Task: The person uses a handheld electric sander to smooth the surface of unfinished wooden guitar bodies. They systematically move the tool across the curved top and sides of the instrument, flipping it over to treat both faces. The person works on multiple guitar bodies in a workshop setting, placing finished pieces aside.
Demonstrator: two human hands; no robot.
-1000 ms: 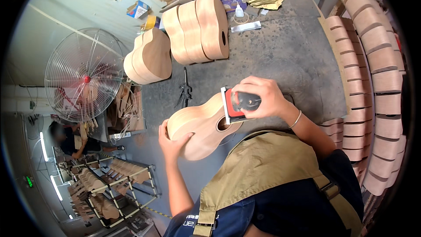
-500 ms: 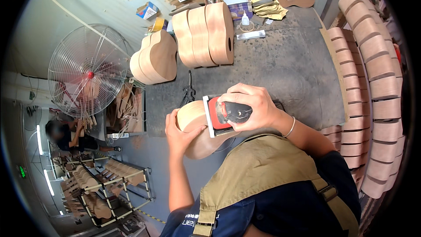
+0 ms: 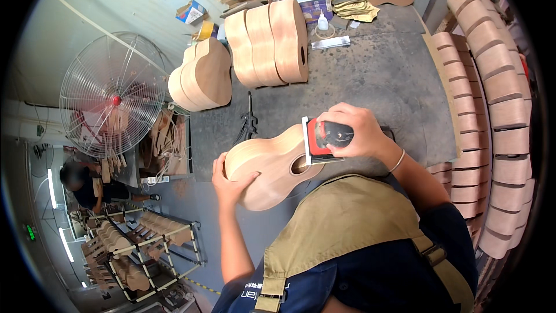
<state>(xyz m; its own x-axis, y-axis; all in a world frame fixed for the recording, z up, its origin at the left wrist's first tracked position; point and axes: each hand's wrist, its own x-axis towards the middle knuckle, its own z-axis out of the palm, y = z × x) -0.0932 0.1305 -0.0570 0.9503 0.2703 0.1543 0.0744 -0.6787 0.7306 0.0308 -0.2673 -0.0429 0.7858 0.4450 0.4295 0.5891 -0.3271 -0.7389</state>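
A pale wooden guitar body with a round sound hole lies at the worktable's near edge. My left hand grips its left end, thumb over the face and fingers round the edge. My right hand is closed on a red and black power sander, whose flat pad sits at the body's right end beside the sound hole. A black tool or hose, too unclear to name, lies just behind the body.
Dark worktable holds stacked bodies, a glue bottle and yellow packets. Stacked wooden bodies line the right. Left are a large fan, a rack and a seated co-worker.
The sander went leftward over the body, then back right and slightly up, uncovering the sound hole again. The body tilted with it and now shows its face. My left hand kept its grip.
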